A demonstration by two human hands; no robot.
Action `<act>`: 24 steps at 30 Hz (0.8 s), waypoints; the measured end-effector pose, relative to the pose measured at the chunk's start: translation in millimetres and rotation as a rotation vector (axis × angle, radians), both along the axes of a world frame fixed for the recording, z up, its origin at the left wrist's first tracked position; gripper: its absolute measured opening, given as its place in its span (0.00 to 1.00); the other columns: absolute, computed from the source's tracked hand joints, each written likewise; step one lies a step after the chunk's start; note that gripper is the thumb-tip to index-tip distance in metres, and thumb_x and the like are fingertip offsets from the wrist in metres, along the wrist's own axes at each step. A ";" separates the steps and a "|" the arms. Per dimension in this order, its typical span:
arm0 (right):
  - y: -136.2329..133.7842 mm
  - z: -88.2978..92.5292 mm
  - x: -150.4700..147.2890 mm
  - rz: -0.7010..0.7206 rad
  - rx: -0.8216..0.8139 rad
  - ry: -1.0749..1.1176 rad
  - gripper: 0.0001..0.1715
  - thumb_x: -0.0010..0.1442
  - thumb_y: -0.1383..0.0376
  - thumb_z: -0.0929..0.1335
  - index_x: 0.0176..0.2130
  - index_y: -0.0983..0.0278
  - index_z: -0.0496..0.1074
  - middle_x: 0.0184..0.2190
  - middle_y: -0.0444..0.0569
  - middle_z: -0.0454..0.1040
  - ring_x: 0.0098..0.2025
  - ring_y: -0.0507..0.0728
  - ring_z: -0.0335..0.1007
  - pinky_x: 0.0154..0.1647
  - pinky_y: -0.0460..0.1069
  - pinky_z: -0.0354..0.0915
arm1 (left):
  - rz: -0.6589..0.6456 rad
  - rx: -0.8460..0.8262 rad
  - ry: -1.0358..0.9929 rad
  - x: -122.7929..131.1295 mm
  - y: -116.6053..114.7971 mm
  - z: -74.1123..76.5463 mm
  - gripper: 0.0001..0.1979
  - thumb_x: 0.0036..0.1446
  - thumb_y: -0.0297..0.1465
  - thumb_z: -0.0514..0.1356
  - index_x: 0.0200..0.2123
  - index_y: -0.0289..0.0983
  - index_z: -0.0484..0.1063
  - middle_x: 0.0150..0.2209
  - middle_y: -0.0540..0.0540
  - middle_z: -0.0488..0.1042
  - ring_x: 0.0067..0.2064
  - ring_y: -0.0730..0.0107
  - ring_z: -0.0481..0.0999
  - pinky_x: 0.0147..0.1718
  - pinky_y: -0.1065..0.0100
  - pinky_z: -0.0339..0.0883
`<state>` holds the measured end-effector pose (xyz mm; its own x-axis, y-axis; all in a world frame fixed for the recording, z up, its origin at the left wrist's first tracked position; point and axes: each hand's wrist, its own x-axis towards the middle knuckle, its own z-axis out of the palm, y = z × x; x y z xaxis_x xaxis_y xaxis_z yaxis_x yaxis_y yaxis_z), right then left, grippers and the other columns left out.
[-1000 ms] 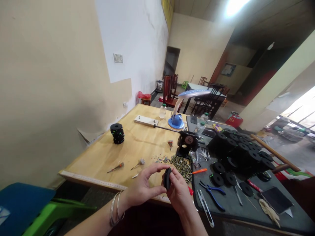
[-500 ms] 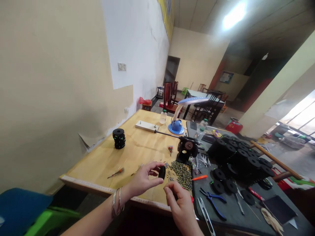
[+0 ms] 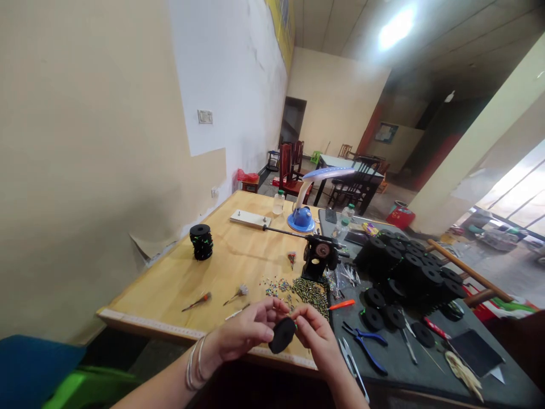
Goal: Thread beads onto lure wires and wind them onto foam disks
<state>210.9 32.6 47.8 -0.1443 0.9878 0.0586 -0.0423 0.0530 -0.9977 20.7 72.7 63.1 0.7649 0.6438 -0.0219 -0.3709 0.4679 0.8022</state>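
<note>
A thin black round disc, apparently a foam spool, is tilted on edge over the table's front edge. My left hand grips it between thumb and fingers. My right hand pinches at the disc's right rim, where a tiny green spot shows; what its fingertips hold is too small to make out. Beyond my hands lie a heap of small dark-and-yellow pieces and scattered coloured beads. Behind the heap stands a black hand-cranked device with a long rod.
A stack of black spools stands on the left. Two small brush-like tools lie nearer. On the right, a dark mat holds blue pliers, an orange-handled tool and many piled spools. A blue lamp stands behind.
The disc has come closer to me and now turns its flat face more toward the camera. My right hand has moved up to the disc's rim, and my hands are now together.
</note>
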 end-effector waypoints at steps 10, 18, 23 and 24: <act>-10.6 -4.4 -5.0 -0.185 0.249 -0.469 0.16 0.59 0.57 0.66 0.38 0.67 0.74 0.18 0.37 0.55 0.20 0.51 0.52 0.23 0.46 0.48 | 0.239 0.191 0.207 9.1 -9.8 -3.0 0.13 0.42 0.22 0.64 0.34 0.36 0.70 0.32 0.51 0.71 0.36 0.69 0.69 0.36 0.70 0.62; -14.8 -5.4 -6.6 -0.210 0.288 -0.454 0.11 0.57 0.61 0.67 0.39 0.65 0.73 0.19 0.38 0.61 0.21 0.51 0.57 0.23 0.44 0.53 | 0.501 0.264 0.348 18.0 -15.3 -2.5 0.09 0.46 0.32 0.67 0.31 0.37 0.72 0.31 0.50 0.73 0.37 0.64 0.71 0.40 0.65 0.64; -19.7 -6.4 -7.9 -0.246 0.310 -0.420 0.11 0.60 0.60 0.66 0.38 0.64 0.74 0.22 0.42 0.68 0.24 0.53 0.62 0.25 0.44 0.58 | 0.500 0.156 0.268 22.2 -20.4 -5.1 0.11 0.44 0.32 0.69 0.30 0.37 0.71 0.30 0.52 0.72 0.37 0.67 0.70 0.40 0.67 0.63; -20.7 -6.5 -8.5 -0.242 0.308 -0.407 0.11 0.60 0.60 0.66 0.38 0.64 0.73 0.24 0.44 0.70 0.25 0.53 0.64 0.26 0.45 0.59 | 0.486 0.132 0.249 23.2 -21.7 -6.1 0.11 0.45 0.32 0.69 0.30 0.37 0.71 0.30 0.52 0.72 0.37 0.67 0.70 0.40 0.67 0.63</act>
